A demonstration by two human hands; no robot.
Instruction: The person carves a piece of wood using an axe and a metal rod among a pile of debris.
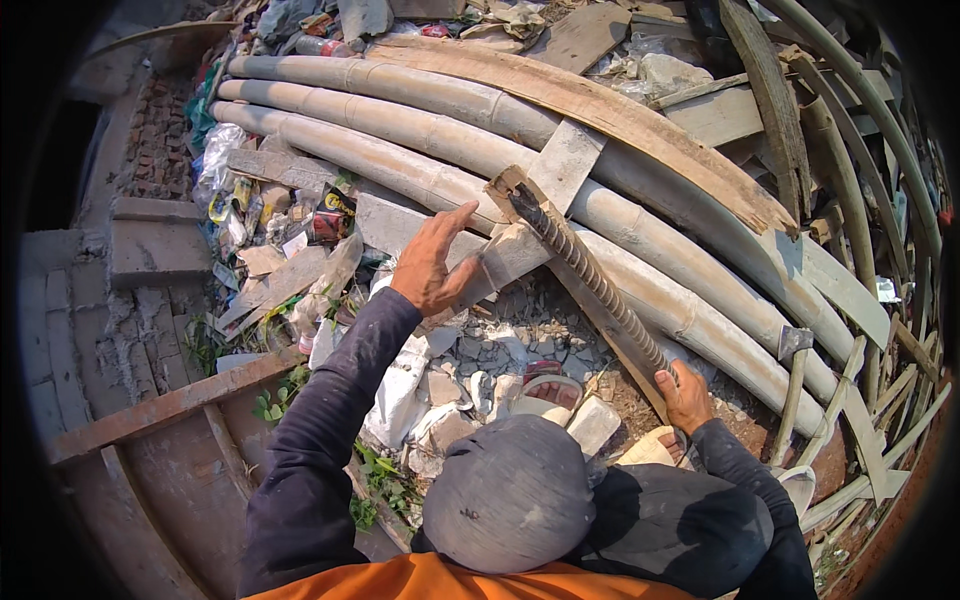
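My right hand point(687, 396) is closed around the lower end of a ribbed steel bar point(605, 290). The bar slants up and left, and its dark, flattened end rests against the top of a narrow wooden plank point(575, 270) beneath it. That plank lies across thick bamboo poles point(440, 180). With thumb and fingers apart, my left hand point(437, 265) is held beside a short grey board point(512, 258) near the plank's upper end. Nothing is in it; whether it touches the board I cannot tell. Another grey board piece point(567, 165) crosses the poles.
A long curved plank point(600, 105) lies over the far poles. What looks like a hammer point(793, 345) leans on the right. Loose boards and poles point(840, 170) crowd that side. Rubble point(480, 380) and litter point(325, 220) surround my feet. A rusty metal panel point(170, 500) stands at lower left.
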